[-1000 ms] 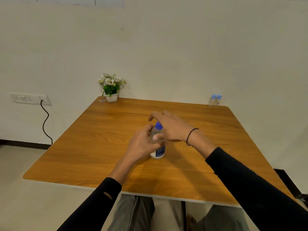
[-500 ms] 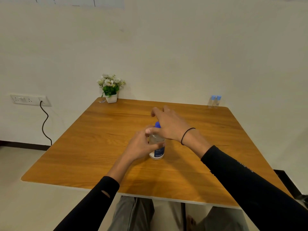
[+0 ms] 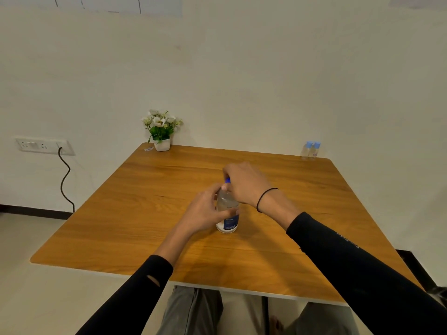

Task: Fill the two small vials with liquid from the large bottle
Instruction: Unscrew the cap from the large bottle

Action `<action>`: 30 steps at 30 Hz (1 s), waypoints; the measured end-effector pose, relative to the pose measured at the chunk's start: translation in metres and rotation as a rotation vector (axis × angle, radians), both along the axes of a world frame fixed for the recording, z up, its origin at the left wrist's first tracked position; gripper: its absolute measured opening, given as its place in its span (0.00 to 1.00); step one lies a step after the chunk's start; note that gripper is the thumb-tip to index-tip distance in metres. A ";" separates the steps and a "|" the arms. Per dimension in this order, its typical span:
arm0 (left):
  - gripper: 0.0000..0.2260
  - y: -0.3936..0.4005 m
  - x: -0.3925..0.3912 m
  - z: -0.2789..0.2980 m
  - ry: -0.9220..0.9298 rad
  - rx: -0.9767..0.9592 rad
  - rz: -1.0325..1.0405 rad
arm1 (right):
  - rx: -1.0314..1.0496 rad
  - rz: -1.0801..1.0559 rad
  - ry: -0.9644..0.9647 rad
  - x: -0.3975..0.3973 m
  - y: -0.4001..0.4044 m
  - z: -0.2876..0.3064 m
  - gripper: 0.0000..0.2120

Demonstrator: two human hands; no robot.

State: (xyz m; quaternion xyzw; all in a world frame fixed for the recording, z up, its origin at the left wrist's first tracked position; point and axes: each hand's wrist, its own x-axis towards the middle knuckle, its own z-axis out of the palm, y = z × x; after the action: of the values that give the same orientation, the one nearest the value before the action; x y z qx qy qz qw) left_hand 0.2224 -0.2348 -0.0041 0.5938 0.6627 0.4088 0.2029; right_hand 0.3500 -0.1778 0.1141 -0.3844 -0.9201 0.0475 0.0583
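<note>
You were at the very start: the large bottle (image 3: 227,213) stood upright mid-surface, your left hand (image 3: 205,212) wrapped around its body while your right hand (image 3: 244,183) fingers curled over the blue cap (image 3: 227,181), apparently unscrewing it. The two small vials (image 3: 310,150) sat capped at the far right corner, well apart; both judged unfilled.

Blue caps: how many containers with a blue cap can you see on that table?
3. Two small vials stand side by side at the table's far right corner: one, the other. The large bottle stands mid-table, its cap mostly covered by the right hand.
</note>
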 end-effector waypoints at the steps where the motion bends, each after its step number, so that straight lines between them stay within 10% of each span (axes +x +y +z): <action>1: 0.31 0.001 0.000 0.001 0.000 0.003 -0.006 | -0.011 0.021 0.008 -0.001 0.000 0.001 0.04; 7: 0.22 0.002 -0.002 0.002 -0.010 0.006 -0.032 | -0.115 0.030 -0.021 0.003 -0.002 0.006 0.29; 13: 0.32 0.004 -0.005 0.007 -0.018 0.014 -0.070 | 0.024 0.025 0.047 -0.005 -0.004 0.007 0.04; 19: 0.25 0.008 -0.011 0.009 -0.023 -0.035 -0.110 | -0.080 -0.032 -0.015 -0.002 -0.002 0.007 0.26; 25: 0.28 0.009 -0.012 0.010 -0.029 -0.017 -0.132 | -0.033 -0.018 0.003 -0.006 -0.002 0.004 0.08; 30: 0.24 0.012 -0.015 0.010 -0.050 -0.041 -0.139 | -0.049 -0.075 0.004 -0.004 -0.002 0.005 0.29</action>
State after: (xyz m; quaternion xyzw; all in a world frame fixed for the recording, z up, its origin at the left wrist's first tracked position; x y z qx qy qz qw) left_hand 0.2073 -0.2233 0.0055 0.6238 0.6228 0.3947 0.2592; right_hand 0.3456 -0.1794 0.1189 -0.4201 -0.9034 0.0684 0.0526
